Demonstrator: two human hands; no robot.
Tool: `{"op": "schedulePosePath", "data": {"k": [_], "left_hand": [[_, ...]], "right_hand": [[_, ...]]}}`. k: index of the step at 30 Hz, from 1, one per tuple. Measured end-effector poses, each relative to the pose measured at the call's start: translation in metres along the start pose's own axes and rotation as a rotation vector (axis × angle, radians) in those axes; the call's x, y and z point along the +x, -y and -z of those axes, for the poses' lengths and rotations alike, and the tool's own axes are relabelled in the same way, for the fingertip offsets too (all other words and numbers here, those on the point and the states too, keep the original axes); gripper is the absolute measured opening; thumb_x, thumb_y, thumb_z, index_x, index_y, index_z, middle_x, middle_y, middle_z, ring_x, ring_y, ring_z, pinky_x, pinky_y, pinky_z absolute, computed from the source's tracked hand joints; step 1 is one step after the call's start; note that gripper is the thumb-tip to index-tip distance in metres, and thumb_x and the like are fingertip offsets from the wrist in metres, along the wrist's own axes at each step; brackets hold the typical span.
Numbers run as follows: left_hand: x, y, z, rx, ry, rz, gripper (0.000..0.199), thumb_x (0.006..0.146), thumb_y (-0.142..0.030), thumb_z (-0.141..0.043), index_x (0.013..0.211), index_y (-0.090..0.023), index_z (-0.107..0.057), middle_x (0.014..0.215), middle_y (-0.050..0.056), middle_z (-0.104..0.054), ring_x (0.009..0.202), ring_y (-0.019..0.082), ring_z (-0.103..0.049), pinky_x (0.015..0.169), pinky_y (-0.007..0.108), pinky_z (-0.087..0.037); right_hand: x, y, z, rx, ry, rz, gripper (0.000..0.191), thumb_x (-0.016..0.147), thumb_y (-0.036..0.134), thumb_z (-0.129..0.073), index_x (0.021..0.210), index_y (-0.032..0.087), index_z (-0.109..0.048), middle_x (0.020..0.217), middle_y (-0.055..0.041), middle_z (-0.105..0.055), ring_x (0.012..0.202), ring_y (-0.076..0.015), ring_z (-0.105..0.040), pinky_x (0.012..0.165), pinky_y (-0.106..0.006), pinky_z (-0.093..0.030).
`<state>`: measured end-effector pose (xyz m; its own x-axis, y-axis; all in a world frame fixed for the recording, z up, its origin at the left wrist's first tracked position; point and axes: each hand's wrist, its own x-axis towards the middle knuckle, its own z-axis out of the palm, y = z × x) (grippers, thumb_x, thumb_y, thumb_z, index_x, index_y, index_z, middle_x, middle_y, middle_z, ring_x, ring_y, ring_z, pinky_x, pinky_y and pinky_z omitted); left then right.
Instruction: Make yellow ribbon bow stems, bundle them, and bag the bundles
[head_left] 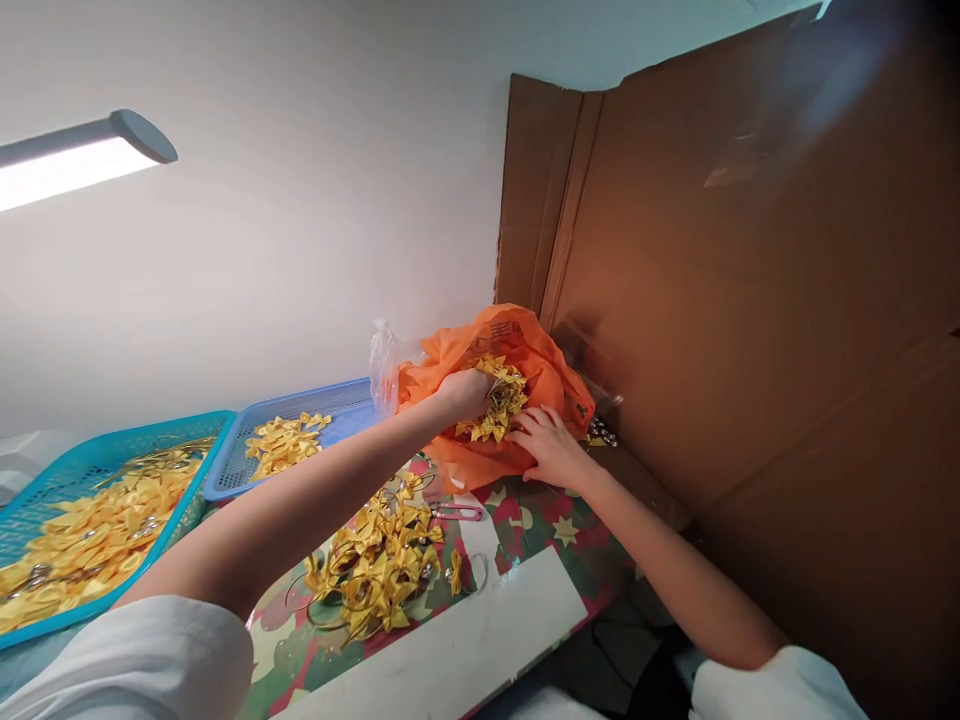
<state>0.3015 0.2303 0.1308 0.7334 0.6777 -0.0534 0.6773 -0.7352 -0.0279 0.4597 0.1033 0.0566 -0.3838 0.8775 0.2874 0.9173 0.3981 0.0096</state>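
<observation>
My left hand [466, 393] reaches into the mouth of an orange plastic bag [551, 375], its fingers closed around a bunch of yellow ribbon bows [507, 392] with thin gold cords. Part of those fingers is hidden by the bows. At the bag's right front edge, my right hand [553, 448] rests with fingers apart, fingertips touching the bag and close to the bows. In front of the bag a loose pile of yellow bows with gold loops [382, 565] lies on the patterned tablecloth [525, 515]. One single bow [455, 572] sits beside that pile.
To the left stand a teal basket [169, 428] heaped with bows and a blue basket [262, 408] holding fewer. Small pink-handled snips [459, 512] lie near the bag. A tall cardboard sheet [750, 280] borders the right side. A white strip [450, 640] runs along the table's front.
</observation>
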Motion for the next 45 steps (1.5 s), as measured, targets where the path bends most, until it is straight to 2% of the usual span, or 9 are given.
{"op": "schedulePosePath", "data": {"k": [4,9,15,19,23,27,31,38,45], "left_hand": [[-0.014,0.0,-0.001,0.003,-0.127,-0.091,0.035,0.091,-0.034,-0.06,0.115,-0.01,-0.06,0.111,0.016,-0.065,0.096,0.027,-0.064,0.079,0.04,-0.054],[-0.045,0.007,-0.002,0.007,-0.272,-0.275,0.031,0.09,-0.034,-0.057,0.111,-0.012,-0.06,0.113,0.016,-0.063,0.107,0.03,-0.057,0.092,0.04,-0.046],[-0.118,0.044,-0.015,-0.041,-0.515,-0.233,0.024,0.094,-0.03,-0.046,0.104,-0.018,-0.064,0.112,0.014,-0.065,0.108,0.03,-0.055,0.093,0.044,-0.044],[-0.192,0.078,-0.047,-0.125,-0.804,-0.06,0.01,0.089,-0.023,-0.054,0.09,-0.022,-0.063,0.099,0.008,-0.069,0.093,0.024,-0.061,0.085,0.04,-0.048],[-0.26,0.101,-0.096,-0.138,-0.837,0.1,0.008,0.086,-0.019,-0.056,0.081,-0.023,-0.061,0.089,0.006,-0.07,0.087,0.024,-0.064,0.082,0.039,-0.049],[-0.305,0.11,-0.142,-0.164,-0.803,0.226,0.008,0.086,-0.02,-0.056,0.081,-0.023,-0.062,0.09,0.007,-0.071,0.088,0.026,-0.065,0.082,0.041,-0.05],[-0.323,0.11,-0.163,-0.24,-0.755,0.268,0.012,0.087,-0.02,-0.055,0.077,-0.023,-0.061,0.087,0.006,-0.072,0.087,0.024,-0.065,0.081,0.039,-0.05],[-0.323,0.105,-0.164,-0.407,-0.737,0.315,0.016,0.087,-0.021,-0.054,0.076,-0.022,-0.065,0.086,0.006,-0.071,0.088,0.022,-0.064,0.084,0.038,-0.05],[-0.328,0.103,-0.167,-0.435,-0.73,0.327,0.019,0.089,-0.028,-0.055,0.078,-0.022,-0.068,0.087,0.006,-0.071,0.088,0.022,-0.061,0.085,0.039,-0.05]], "right_hand": [[-0.008,0.006,0.001,0.008,-0.038,-0.016,0.049,0.067,0.026,-0.084,0.113,0.022,-0.067,0.131,-0.0118,-0.057,0.123,-0.0317,-0.046,0.105,-0.051,-0.039],[-0.021,0.013,0.004,0.041,-0.058,-0.05,0.04,0.073,0.026,-0.08,0.11,0.02,-0.067,0.132,-0.0128,-0.057,0.123,-0.0318,-0.046,0.103,-0.051,-0.041],[-0.028,0.027,0.002,0.108,-0.121,-0.049,0.03,0.082,0.022,-0.07,0.112,0.021,-0.067,0.133,-0.0108,-0.058,0.123,-0.0308,-0.047,0.103,-0.051,-0.043],[-0.028,0.056,0.004,0.176,-0.219,-0.007,0.02,0.087,0.021,-0.061,0.106,0.023,-0.069,0.127,-0.0089,-0.062,0.12,-0.0285,-0.05,0.103,-0.048,-0.043],[-0.019,0.084,0.003,0.216,-0.232,0.036,0.017,0.09,0.02,-0.057,0.099,0.023,-0.07,0.121,-0.0082,-0.065,0.114,-0.0265,-0.054,0.098,-0.045,-0.045],[-0.003,0.098,0.005,0.241,-0.286,0.018,0.016,0.09,0.02,-0.056,0.094,0.024,-0.07,0.115,-0.0074,-0.067,0.111,-0.0257,-0.056,0.097,-0.044,-0.045],[0.011,0.114,0.006,0.321,-0.375,0.023,0.013,0.091,0.02,-0.055,0.09,0.023,-0.068,0.109,-0.0076,-0.067,0.106,-0.024,-0.058,0.096,-0.042,-0.046],[0.019,0.154,-0.021,0.423,-0.222,0.07,0.014,0.089,0.02,-0.057,0.091,0.024,-0.069,0.107,-0.0065,-0.069,0.104,-0.0233,-0.059,0.091,-0.04,-0.047],[0.012,0.168,-0.032,0.412,-0.188,0.051,0.012,0.089,0.02,-0.057,0.09,0.023,-0.069,0.103,-0.0063,-0.07,0.098,-0.0229,-0.061,0.087,-0.038,-0.047]]}}
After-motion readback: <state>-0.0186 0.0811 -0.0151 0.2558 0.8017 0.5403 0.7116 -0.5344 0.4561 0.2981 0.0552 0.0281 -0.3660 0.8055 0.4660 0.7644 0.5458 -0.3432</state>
